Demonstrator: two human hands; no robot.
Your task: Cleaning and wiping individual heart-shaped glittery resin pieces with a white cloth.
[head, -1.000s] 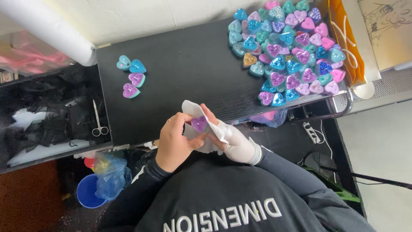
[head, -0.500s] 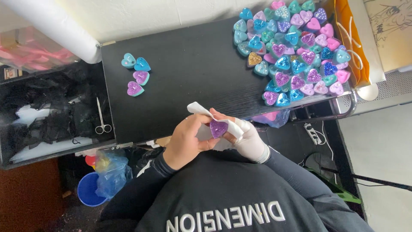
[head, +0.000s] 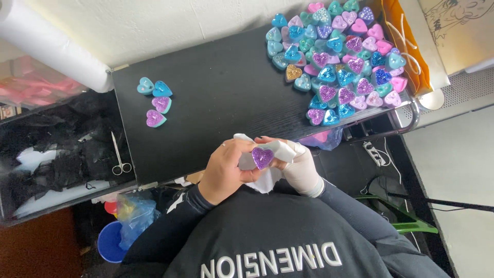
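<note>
My left hand (head: 224, 170) is bare and my right hand (head: 301, 167) wears a white glove. Together they hold a purple glitter heart (head: 262, 157) and a white cloth (head: 267, 177) just off the near edge of the black table (head: 221, 103). The heart's glittery face points up, pinched between the fingers of both hands. A large pile of pink, blue, teal and purple hearts (head: 337, 62) lies at the table's far right. A small group of several hearts (head: 155, 103) sits apart at the left.
Small scissors (head: 120, 157) lie on a black-lined bin (head: 56, 154) left of the table. A white roll (head: 51, 44) runs across the upper left. An orange bag (head: 406, 46) stands beside the pile. A blue bucket (head: 110, 242) sits below.
The cloth was draped over the heart and is now pulled back below it. The heart has turned so its purple glitter face shows fully. Both hands stay together at the table edge.
</note>
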